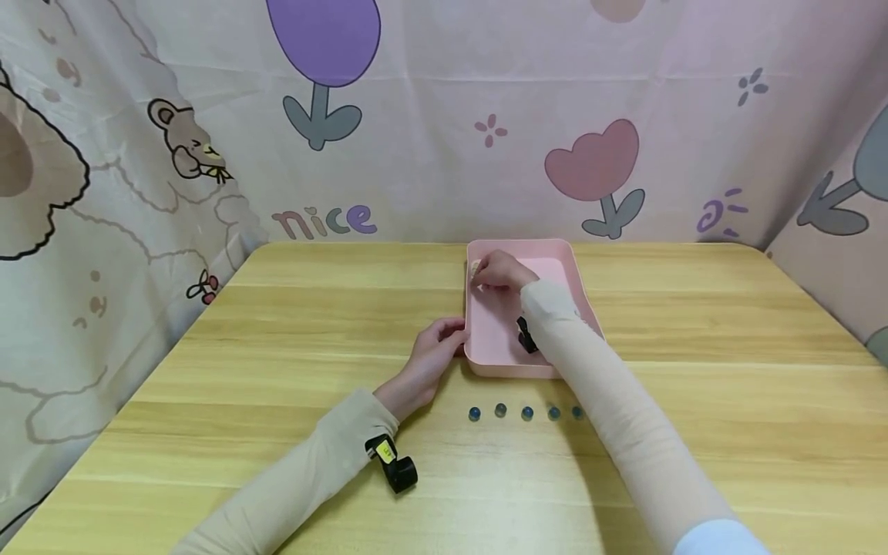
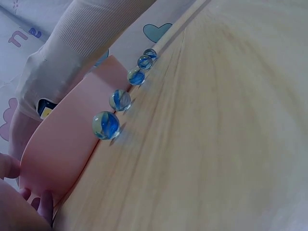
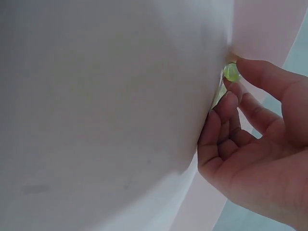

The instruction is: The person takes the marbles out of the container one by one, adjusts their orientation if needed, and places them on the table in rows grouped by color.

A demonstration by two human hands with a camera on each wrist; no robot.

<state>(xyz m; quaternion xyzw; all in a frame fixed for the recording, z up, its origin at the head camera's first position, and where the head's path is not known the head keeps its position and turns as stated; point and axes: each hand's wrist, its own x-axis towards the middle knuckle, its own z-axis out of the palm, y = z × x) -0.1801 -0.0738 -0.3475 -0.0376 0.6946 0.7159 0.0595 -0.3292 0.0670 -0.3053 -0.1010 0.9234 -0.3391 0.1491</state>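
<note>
In the head view, my right hand [image 1: 505, 271] reaches into the far left part of a pink tray [image 1: 509, 371]. Its thumb and index finger pinch a yellow-green marble [image 3: 231, 72], while the other fingers curl near the tray floor. Something else yellowish and glassy [image 3: 221, 92] shows just beyond the fingertips, partly covered. Beside the tray's near left corner, my left hand [image 1: 432, 356] touches the outer wall with thumb and fingertips. Several clear marbles with blue swirls [image 1: 527, 413] form a row on the table in front of the tray.
The tray stands on a wood-grain table [image 1: 312, 362], close to its back edge. Behind it hangs a printed cloth [image 1: 430, 154]. A black wrist camera [image 1: 401, 473] sticks out from the left sleeve; my right forearm [image 1: 610, 385] crosses the tray's near right corner.
</note>
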